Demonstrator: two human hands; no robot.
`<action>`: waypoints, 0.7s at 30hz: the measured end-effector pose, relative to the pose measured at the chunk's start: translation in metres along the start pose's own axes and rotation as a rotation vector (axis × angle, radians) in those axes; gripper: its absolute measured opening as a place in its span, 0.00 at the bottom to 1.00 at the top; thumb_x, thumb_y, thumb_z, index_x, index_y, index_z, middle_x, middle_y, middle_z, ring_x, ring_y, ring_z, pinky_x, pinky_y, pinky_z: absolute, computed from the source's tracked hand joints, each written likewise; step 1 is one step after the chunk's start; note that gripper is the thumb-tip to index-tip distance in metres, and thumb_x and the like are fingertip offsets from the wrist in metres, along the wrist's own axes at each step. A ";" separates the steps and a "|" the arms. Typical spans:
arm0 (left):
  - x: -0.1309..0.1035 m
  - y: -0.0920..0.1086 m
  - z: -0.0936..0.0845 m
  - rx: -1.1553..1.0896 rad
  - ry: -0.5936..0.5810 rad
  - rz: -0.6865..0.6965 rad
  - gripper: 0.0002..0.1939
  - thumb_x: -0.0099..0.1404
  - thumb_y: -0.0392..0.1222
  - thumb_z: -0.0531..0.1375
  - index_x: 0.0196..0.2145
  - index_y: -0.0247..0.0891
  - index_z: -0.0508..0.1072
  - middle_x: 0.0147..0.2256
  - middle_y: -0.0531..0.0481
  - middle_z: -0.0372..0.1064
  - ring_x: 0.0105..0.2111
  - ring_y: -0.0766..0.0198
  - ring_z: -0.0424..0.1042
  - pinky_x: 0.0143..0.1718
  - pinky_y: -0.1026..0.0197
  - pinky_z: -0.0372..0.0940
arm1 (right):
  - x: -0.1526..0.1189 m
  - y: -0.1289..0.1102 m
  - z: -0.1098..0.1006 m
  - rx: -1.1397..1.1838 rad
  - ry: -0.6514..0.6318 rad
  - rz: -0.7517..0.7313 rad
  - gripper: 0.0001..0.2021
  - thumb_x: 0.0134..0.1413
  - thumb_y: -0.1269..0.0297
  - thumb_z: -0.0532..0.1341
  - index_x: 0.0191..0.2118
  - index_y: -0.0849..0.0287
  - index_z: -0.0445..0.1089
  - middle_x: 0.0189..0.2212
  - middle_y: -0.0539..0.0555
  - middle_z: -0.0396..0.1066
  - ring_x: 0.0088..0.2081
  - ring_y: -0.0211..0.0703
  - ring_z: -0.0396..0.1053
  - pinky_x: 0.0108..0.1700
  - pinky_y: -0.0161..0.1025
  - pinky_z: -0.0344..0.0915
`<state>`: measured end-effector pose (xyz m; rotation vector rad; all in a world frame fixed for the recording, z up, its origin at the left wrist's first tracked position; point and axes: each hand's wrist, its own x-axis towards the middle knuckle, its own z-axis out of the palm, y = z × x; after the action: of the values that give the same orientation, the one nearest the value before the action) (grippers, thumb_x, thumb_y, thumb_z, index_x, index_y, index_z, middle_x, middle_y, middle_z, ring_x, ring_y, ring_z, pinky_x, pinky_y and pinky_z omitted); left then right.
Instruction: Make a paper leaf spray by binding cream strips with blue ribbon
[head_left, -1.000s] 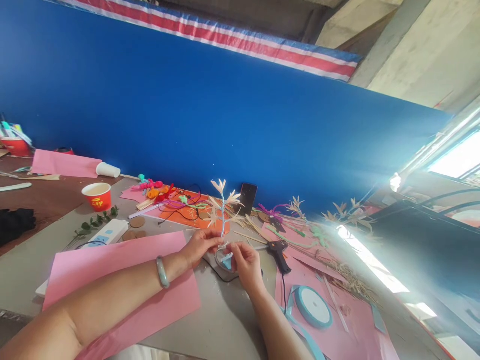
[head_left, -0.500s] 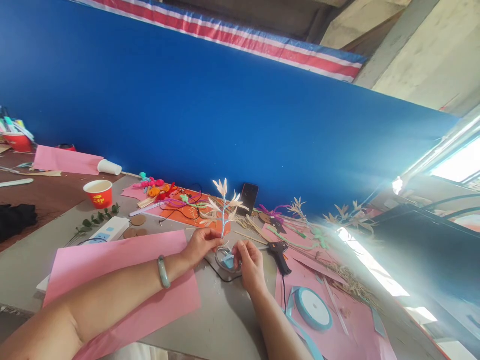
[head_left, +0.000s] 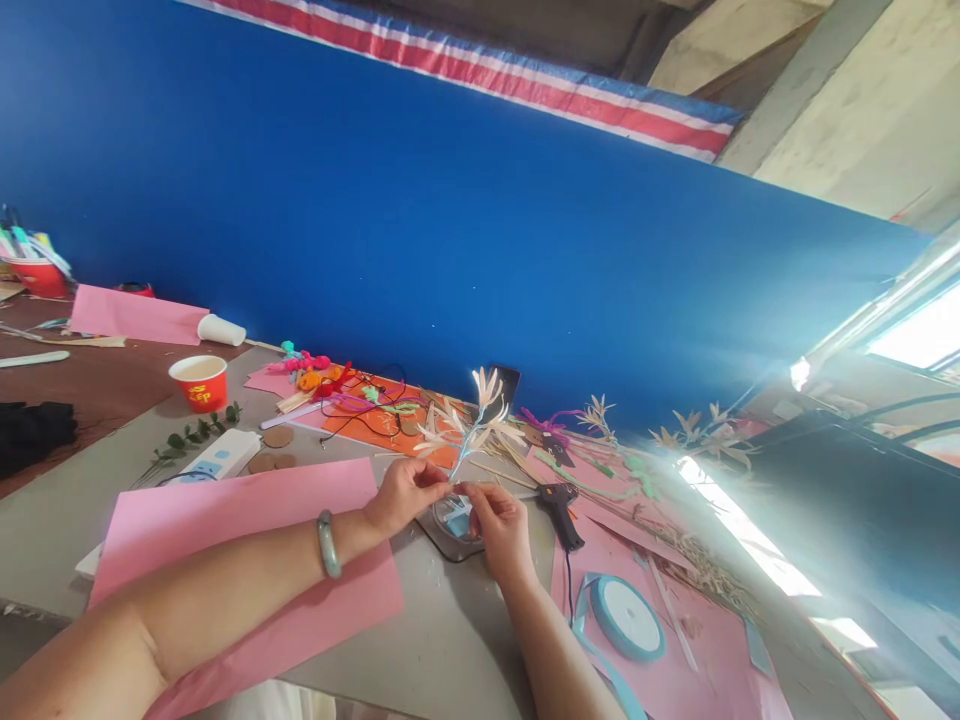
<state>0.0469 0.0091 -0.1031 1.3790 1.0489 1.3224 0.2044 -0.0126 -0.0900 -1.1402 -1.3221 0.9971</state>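
A pale flower spray (head_left: pixel 480 425) with a light-blue wrapped stem stands tilted to the right above both hands. My left hand (head_left: pixel 411 492), with a bangle at its wrist, pinches the lower end of the stem. Close beside it, my right hand (head_left: pixel 499 525) has thumb and finger pressed together near the stem's base; what lies between them is too small to tell. Under the fingers is a clear round container (head_left: pixel 456 520) with something light blue in it, partly hidden by my right hand.
A black glue gun (head_left: pixel 561 517) lies right of my hands, beyond it a roll of blue ribbon (head_left: pixel 628 618). Pink paper (head_left: pixel 247 530) lies beneath my left forearm. A red paper cup (head_left: pixel 199 384), a power strip (head_left: pixel 221 455) and a phone (head_left: pixel 504 388) stand or lie farther back.
The flower spray has tilted and shifted to the right. My right hand's fingertips have moved up and left, close to my left hand's fingertips.
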 end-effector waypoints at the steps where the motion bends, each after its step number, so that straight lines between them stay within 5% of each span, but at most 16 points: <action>1: 0.000 -0.001 0.000 -0.005 -0.005 0.000 0.10 0.49 0.42 0.67 0.26 0.33 0.74 0.25 0.49 0.72 0.26 0.65 0.69 0.31 0.63 0.65 | 0.000 0.001 0.000 0.008 -0.003 0.006 0.13 0.46 0.54 0.65 0.27 0.61 0.74 0.23 0.51 0.72 0.15 0.31 0.55 0.17 0.32 0.53; 5: 0.001 -0.002 0.000 -0.051 -0.025 -0.029 0.09 0.50 0.41 0.66 0.27 0.33 0.73 0.24 0.51 0.71 0.25 0.67 0.68 0.29 0.64 0.64 | 0.002 0.003 -0.001 0.027 0.021 0.028 0.13 0.42 0.55 0.67 0.25 0.61 0.72 0.21 0.50 0.70 0.15 0.30 0.55 0.17 0.31 0.52; 11: 0.000 0.004 0.001 -0.117 -0.040 -0.085 0.10 0.48 0.42 0.67 0.26 0.33 0.73 0.21 0.53 0.69 0.21 0.70 0.64 0.26 0.66 0.60 | 0.002 0.005 -0.001 0.093 0.011 -0.012 0.20 0.56 0.50 0.55 0.22 0.60 0.65 0.19 0.49 0.66 0.14 0.31 0.56 0.19 0.32 0.54; 16: 0.000 0.005 0.000 -0.131 -0.077 -0.119 0.13 0.49 0.45 0.67 0.25 0.33 0.72 0.20 0.54 0.66 0.20 0.71 0.61 0.22 0.67 0.57 | -0.002 0.002 0.000 -0.001 0.009 -0.028 0.24 0.57 0.50 0.55 0.15 0.59 0.63 0.10 0.46 0.57 0.13 0.32 0.53 0.19 0.32 0.53; 19: 0.001 0.002 0.000 -0.145 -0.089 -0.116 0.14 0.47 0.46 0.68 0.26 0.33 0.72 0.21 0.54 0.67 0.21 0.70 0.62 0.24 0.66 0.58 | -0.003 -0.002 0.002 0.002 0.041 -0.029 0.14 0.46 0.54 0.66 0.25 0.61 0.71 0.19 0.48 0.68 0.15 0.31 0.56 0.19 0.32 0.55; 21: 0.000 0.001 0.001 -0.157 -0.081 -0.110 0.15 0.45 0.45 0.69 0.26 0.33 0.72 0.22 0.53 0.67 0.22 0.70 0.63 0.26 0.66 0.58 | -0.003 -0.003 0.004 0.028 0.040 -0.006 0.19 0.39 0.56 0.70 0.37 0.59 0.72 0.30 0.51 0.71 0.17 0.30 0.58 0.19 0.31 0.56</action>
<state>0.0480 0.0093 -0.1023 1.2296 0.9331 1.2313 0.1998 -0.0157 -0.0880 -1.1288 -1.2749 0.9814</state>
